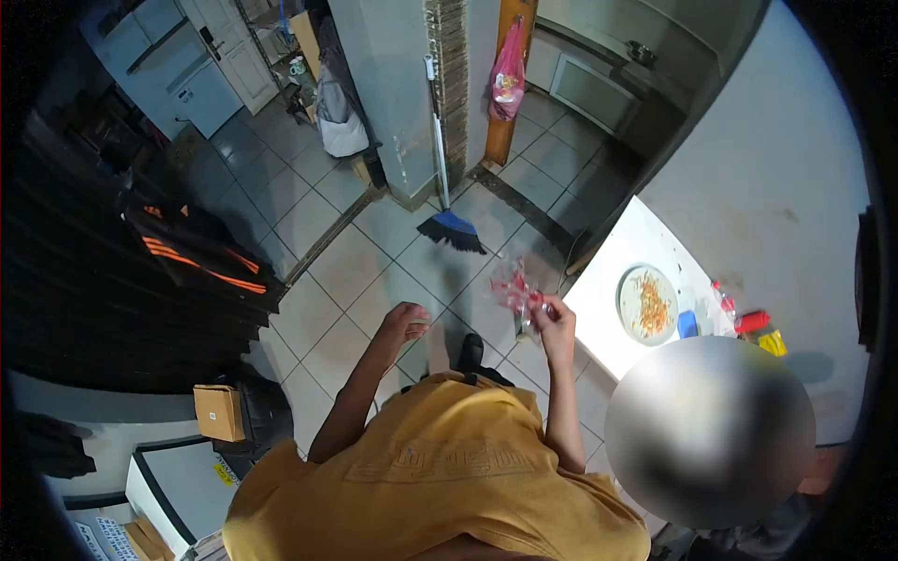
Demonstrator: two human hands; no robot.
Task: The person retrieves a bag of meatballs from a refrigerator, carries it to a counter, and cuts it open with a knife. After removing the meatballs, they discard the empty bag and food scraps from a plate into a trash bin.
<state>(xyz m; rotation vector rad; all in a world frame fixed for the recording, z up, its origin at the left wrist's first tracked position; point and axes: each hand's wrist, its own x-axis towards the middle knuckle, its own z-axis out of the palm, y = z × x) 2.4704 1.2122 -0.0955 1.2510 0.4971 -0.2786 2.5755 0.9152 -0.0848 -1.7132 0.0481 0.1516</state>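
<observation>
My right hand [552,320] pinches a crumpled clear plastic wrapper with red print [511,285], held out over the floor beside the white table's near edge. The wrapper is smeared by motion, and any contents cannot be made out. In front of my body on the left, my left hand [404,323] hangs in the air with loosely bent fingers and nothing visible in it. To the right of the wrapper, a plate [629,301] with orange and pale shredded food [652,304] sits on the white table [599,313].
Beside the plate lie a blue object [688,324], a red-capped bottle [751,323] and a yellow packet [773,343]. A blurred person [711,435] is at my right. A broom [449,229] leans on the pillar ahead. A cardboard box [219,412] is at left.
</observation>
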